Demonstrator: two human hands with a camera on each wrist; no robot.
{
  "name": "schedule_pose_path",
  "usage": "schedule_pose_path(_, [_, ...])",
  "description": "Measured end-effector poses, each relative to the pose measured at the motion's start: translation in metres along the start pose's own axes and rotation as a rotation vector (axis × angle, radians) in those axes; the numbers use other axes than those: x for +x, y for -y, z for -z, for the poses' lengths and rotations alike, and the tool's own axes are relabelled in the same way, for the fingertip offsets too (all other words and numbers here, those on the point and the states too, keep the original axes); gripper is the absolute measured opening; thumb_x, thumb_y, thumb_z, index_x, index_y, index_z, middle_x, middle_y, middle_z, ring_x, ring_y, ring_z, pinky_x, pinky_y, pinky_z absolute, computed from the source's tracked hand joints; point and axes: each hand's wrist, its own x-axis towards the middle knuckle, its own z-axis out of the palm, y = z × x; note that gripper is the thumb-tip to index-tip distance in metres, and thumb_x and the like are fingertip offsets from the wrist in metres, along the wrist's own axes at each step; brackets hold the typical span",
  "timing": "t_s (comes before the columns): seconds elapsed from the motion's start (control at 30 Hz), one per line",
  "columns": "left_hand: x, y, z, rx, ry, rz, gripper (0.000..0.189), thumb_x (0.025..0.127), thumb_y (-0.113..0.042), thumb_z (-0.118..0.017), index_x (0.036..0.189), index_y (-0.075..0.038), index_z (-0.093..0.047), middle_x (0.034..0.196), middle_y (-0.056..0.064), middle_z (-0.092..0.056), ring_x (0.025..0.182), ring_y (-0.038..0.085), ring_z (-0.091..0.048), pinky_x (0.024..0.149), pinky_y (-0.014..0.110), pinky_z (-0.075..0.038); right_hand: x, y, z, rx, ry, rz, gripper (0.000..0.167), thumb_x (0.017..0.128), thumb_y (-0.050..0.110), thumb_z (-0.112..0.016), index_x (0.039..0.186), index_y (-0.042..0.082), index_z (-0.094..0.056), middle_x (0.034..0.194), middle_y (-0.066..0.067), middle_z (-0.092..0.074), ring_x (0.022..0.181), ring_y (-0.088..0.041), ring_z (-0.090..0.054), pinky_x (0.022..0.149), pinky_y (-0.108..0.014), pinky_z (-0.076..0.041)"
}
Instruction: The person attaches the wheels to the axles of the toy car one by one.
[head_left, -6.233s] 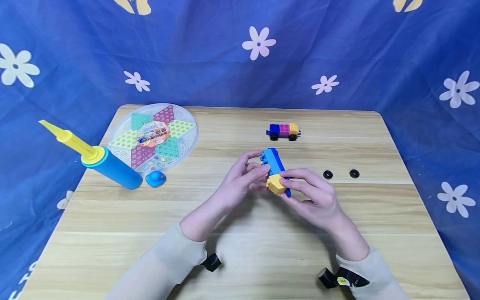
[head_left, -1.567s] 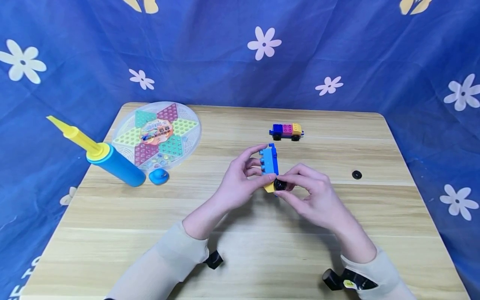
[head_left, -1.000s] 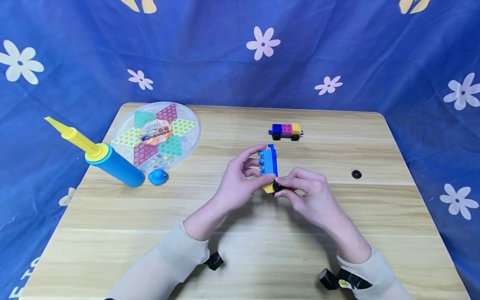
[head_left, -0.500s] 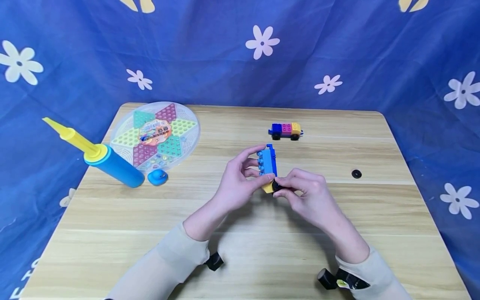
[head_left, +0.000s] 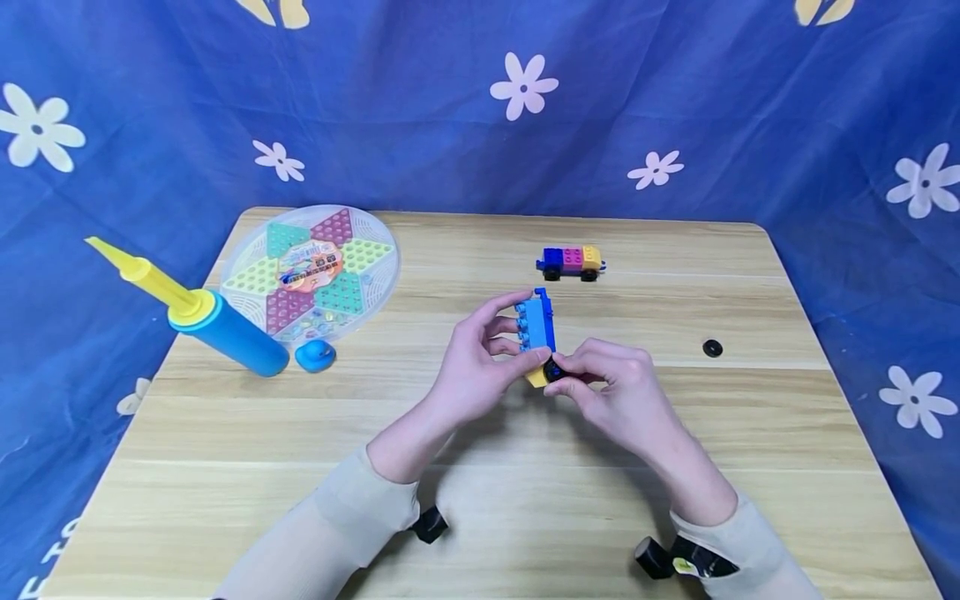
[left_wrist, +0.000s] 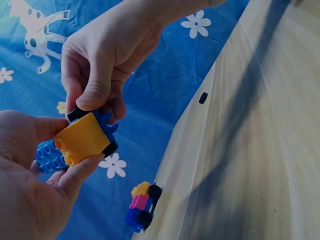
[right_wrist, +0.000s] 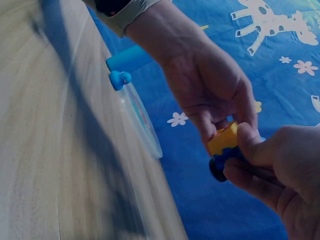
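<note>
My left hand [head_left: 480, 358] holds up a building-brick toy car [head_left: 534, 323], light blue studded brick with a yellow brick [left_wrist: 82, 140] at the near end on a dark blue base. At that end my right hand [head_left: 618, 383] pinches a black wheel [head_left: 552, 370] against the side of the base. The right fingertips partly cover this wheel. Another black wheel [left_wrist: 110, 148] sits on the opposite side of the yellow end in the left wrist view. Past the hands stands a finished-looking brick car [head_left: 572, 262] in blue, pink and yellow, on black wheels.
One loose black wheel [head_left: 712, 348] lies on the wooden table [head_left: 525, 517] to the right. At the left are a round Chinese checkers board [head_left: 382, 287], a blue and yellow hand pump [head_left: 236, 337] and a small blue rubber duck [head_left: 315, 356]. A blue flowered cloth [head_left: 420, 100] hangs behind.
Of two loose wheels earlier on the table, one remains there; my right hand has brought the other to the car. The car was turned more upright. Over the last second the hands barely move.
</note>
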Motion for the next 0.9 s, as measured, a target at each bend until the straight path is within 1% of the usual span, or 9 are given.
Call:
schedule_pose_path(0.17, [0.000,-0.001,0.001,-0.006,0.003,-0.005,0.068,0.088,0.002,-0.085,0.148,-0.018,-0.060,0.113,0.014,-0.071,0.083,0.030,-0.073,0.074,0.031,-0.063,0.000,0.000,-0.002,0.001,-0.018,-0.017,0.029,0.073,-0.003,-0.095,0.100,0.003,-0.083,0.089,0.001,-0.077,0.076,-0.013,-0.073,0.071,-0.020,-0.061])
schedule_pose_path(0.27, [0.001,0.000,0.003,-0.006,0.011,-0.020,0.068,0.088,0.002,-0.084,0.148,-0.017,-0.059,0.113,0.013,-0.071,0.086,0.029,-0.073,0.076,0.033,-0.063,-0.001,0.002,-0.003,0.023,-0.027,-0.038,0.030,0.074,-0.002,-0.095,0.101,0.002,-0.082,0.092,-0.001,-0.077,0.079,-0.014,-0.074,0.072,-0.021,-0.062])
schedule_pose_path(0.43, [0.003,0.002,0.005,-0.022,0.041,-0.030,0.068,0.089,0.002,-0.083,0.149,-0.017,-0.057,0.114,0.013,-0.073,0.090,0.029,-0.074,0.081,0.037,-0.064,-0.003,0.001,0.003,0.091,-0.023,-0.040,0.041,0.073,-0.004,-0.095,0.111,0.002,-0.081,0.098,-0.002,-0.077,0.080,-0.014,-0.075,0.073,-0.025,-0.063])
schedule_pose_path(0.5, [0.003,0.002,0.006,-0.040,0.049,-0.026,0.069,0.089,0.002,-0.083,0.150,-0.017,-0.056,0.114,0.014,-0.073,0.091,0.029,-0.074,0.082,0.038,-0.064,-0.003,-0.001,0.007,0.122,-0.020,-0.021,0.048,0.072,-0.006,-0.095,0.116,0.002,-0.079,0.100,-0.003,-0.077,0.079,-0.015,-0.075,0.072,-0.027,-0.063])
schedule_pose_path(0.57, [0.003,0.002,0.007,-0.063,0.049,-0.025,0.070,0.089,0.004,-0.083,0.150,-0.016,-0.056,0.114,0.014,-0.073,0.092,0.030,-0.074,0.082,0.040,-0.064,-0.002,-0.003,0.011,0.131,-0.023,-0.004,0.051,0.072,-0.009,-0.094,0.119,0.002,-0.078,0.103,-0.004,-0.077,0.079,-0.016,-0.075,0.072,-0.028,-0.064])
schedule_pose_path(0.7, [0.004,0.002,0.010,-0.090,0.043,-0.043,0.070,0.088,0.006,-0.082,0.149,-0.013,-0.056,0.115,0.017,-0.073,0.093,0.031,-0.073,0.084,0.041,-0.064,-0.003,-0.012,0.022,0.109,-0.042,0.011,0.053,0.070,-0.013,-0.094,0.118,0.002,-0.078,0.104,-0.005,-0.076,0.078,-0.018,-0.076,0.072,-0.029,-0.064])
schedule_pose_path(0.8, [0.005,0.002,0.013,-0.087,0.039,-0.057,0.069,0.087,0.007,-0.082,0.148,-0.011,-0.057,0.115,0.017,-0.072,0.093,0.031,-0.072,0.085,0.040,-0.063,-0.006,-0.024,0.033,0.063,-0.061,-0.030,0.053,0.069,-0.015,-0.093,0.117,0.001,-0.078,0.103,-0.004,-0.076,0.079,-0.020,-0.076,0.074,-0.028,-0.064])
schedule_pose_path(0.9, [0.005,0.001,0.014,-0.093,0.037,-0.049,0.067,0.087,0.007,-0.082,0.147,-0.010,-0.058,0.115,0.018,-0.071,0.092,0.030,-0.072,0.084,0.038,-0.063,-0.010,-0.038,0.046,0.010,-0.073,-0.090,0.052,0.069,-0.014,-0.094,0.117,0.001,-0.078,0.103,-0.004,-0.075,0.079,-0.020,-0.076,0.076,-0.027,-0.063])
